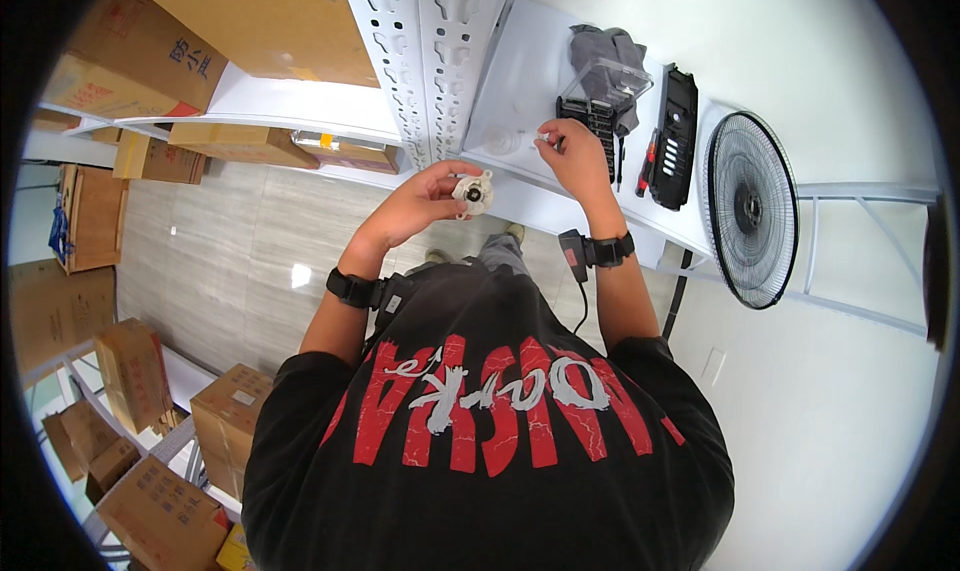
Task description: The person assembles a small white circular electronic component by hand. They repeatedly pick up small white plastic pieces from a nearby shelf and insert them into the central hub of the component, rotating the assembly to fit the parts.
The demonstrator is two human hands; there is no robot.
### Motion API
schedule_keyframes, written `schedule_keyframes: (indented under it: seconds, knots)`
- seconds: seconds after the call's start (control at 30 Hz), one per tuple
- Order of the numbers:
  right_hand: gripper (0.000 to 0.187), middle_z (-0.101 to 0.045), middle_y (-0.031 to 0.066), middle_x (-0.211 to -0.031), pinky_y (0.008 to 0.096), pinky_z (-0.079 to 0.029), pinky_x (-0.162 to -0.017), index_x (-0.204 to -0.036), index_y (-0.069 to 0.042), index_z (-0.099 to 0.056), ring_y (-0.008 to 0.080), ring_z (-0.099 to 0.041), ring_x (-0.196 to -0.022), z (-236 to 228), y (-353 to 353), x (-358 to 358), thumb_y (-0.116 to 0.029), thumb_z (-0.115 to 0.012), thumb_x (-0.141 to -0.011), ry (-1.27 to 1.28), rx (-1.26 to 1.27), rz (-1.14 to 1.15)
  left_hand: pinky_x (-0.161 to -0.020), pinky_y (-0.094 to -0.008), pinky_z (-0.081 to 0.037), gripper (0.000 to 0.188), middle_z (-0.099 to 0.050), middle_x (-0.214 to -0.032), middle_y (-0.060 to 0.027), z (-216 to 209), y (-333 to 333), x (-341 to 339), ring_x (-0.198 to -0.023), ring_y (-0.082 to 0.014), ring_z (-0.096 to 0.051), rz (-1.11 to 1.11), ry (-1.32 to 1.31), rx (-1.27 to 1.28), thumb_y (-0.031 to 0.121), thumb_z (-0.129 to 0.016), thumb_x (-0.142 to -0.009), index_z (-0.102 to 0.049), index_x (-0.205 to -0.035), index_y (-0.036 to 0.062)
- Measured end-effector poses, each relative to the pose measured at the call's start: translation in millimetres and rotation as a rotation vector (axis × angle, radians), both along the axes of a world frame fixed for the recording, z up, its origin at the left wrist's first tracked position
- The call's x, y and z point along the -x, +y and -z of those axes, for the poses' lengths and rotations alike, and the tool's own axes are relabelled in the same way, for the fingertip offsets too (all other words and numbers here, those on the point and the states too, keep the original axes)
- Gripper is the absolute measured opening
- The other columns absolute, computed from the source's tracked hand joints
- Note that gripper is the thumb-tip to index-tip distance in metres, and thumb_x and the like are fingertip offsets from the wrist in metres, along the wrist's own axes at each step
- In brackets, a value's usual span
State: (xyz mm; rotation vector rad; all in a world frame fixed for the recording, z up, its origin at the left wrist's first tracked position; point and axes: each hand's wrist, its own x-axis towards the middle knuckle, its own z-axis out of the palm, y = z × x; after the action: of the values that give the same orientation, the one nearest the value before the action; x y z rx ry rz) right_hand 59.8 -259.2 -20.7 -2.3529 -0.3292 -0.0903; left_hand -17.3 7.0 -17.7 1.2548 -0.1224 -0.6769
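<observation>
Person's left hand [432, 203] grips round cream part [480, 193] by its rim, off white table [528, 63]; right hand [578, 159] curls near black case [602, 121], fingertips bunched, contents too small to tell.

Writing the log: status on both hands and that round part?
Left hand holding round pale part. Right hand pinching small whitish piece. Open case beside right hand.

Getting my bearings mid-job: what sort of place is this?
Probably a storeroom with a work spot: cardboard boxes sit on white shelving, while a red-and-black screwdriver lies on a white table and the left hand holds a round, pale part.
</observation>
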Motion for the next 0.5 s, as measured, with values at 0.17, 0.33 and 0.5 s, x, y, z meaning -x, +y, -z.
schedule_keyframes:
  seconds: [0.17,0.33,0.5]
  knots:
    - [0.018,-0.063,0.0094,-0.081,0.0385,-0.050,-0.066,-0.094,-0.005,-0.067,0.0288,-0.062,-0.072,36.6,-2.2,-34.3,-0.015,-0.070,-0.079,-0.038,0.071,0.054,-0.092,-0.0307,-0.050,0.047,-0.065,-0.114,-0.0074,1.5,1.4,-0.4,-0.104,-0.0146,-0.062,-0.027,0.009,-0.010,-0.002,-0.057,-0.090,-0.049,-0.136,0.0078]
    - [0.019,-0.065,0.0111,-0.086,0.0417,-0.052,-0.071,-0.094,-0.006,-0.068,0.0311,-0.064,-0.080,57.9,6.5,-59.7,-0.017,-0.069,-0.078,0.037,0.173,0.010,-0.091,-0.0297,-0.050,0.046,-0.066,-0.114,-0.0060,1.5,3.7,1.4,-0.103,-0.0135,-0.062,-0.061,0.032,-0.006,-0.001,-0.057,-0.091,-0.050,-0.136,0.0085]
    - [0.019,-0.066,0.0129,-0.092,0.0441,-0.052,-0.073,-0.093,-0.007,-0.068,0.0335,-0.065,-0.085,80.8,14.6,-73.7,-0.019,-0.069,-0.077,0.047,0.240,-0.006,-0.091,-0.0291,-0.050,0.045,-0.066,-0.114,-0.0052,5.0,3.0,0.9,-0.103,-0.0123,-0.062,-0.118,0.048,0.012,0.000,-0.057,-0.091,-0.051,-0.135,0.0087]
